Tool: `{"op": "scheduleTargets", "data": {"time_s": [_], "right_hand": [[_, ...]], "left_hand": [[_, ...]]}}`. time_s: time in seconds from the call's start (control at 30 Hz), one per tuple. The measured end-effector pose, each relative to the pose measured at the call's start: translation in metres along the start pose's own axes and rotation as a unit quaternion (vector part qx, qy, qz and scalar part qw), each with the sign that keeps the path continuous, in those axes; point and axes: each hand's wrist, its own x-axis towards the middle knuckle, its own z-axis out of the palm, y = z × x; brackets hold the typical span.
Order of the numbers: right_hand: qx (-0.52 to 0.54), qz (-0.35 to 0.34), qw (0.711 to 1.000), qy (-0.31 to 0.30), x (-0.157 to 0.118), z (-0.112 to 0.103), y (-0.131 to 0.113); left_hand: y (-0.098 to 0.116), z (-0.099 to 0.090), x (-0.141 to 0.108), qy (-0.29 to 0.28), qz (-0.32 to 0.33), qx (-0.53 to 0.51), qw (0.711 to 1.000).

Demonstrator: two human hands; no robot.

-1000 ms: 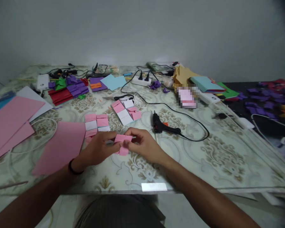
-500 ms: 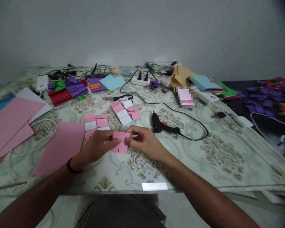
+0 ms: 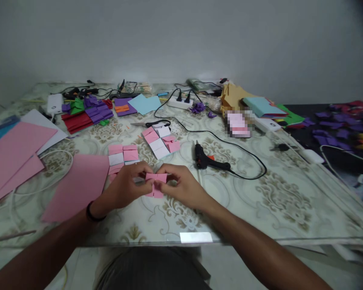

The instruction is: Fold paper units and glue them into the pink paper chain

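Note:
A small folded piece of pink paper [image 3: 159, 192] is pinched between my two hands above the table's near part. My left hand [image 3: 130, 183] grips its left side, thumb on the front and fingers behind. On its right side my right hand [image 3: 181, 185] holds it the same way, and the thumbs nearly meet at its middle. Slits show at its top and bottom edges. Just behind my left hand lies a group of pink and white paper squares [image 3: 116, 158], partly hidden. Another pink and white checkered paper piece [image 3: 159, 147] lies farther back.
A black glue gun [image 3: 210, 161] rests right of my hands, its cord curving toward a white power strip [image 3: 180, 102]. Scissors [image 3: 154, 123] lie behind the checkered piece. Pink sheets [image 3: 78, 185] cover the left side. Coloured paper pieces [image 3: 98, 114] sit at the back left.
Both thumbs have come together at the middle of the pink paper. Its top edge now sits slightly lower and looks tilted or bent. The other things stay in place.

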Motion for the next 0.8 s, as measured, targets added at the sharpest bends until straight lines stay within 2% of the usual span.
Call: {"op": "scheduleTargets", "data": {"time_s": [0.13, 0.27, 0.4, 0.6, 0.8], "right_hand": [[-0.035, -0.050, 0.998, 0.001, -0.002, -0.003, -0.001], [-0.044, -0.074, 0.996, 0.002, -0.003, -0.007, -0.004], [-0.032, -0.067, 0.997, 0.001, -0.002, -0.012, -0.004], [0.018, -0.006, 1.000, 0.014, 0.000, -0.020, -0.004], [0.011, 0.007, 1.000, 0.003, 0.000, -0.013, -0.001]], "left_hand": [[0.003, -0.002, -0.001, 0.000, 0.022, 0.037, 0.999], [0.005, -0.006, -0.002, -0.010, 0.016, 0.000, 1.000], [0.004, -0.013, 0.000, -0.014, -0.008, -0.027, 1.000], [-0.001, -0.026, 0.005, 0.020, -0.011, -0.067, 0.998], [0.000, -0.012, 0.003, -0.042, -0.040, 0.010, 0.998]]}}
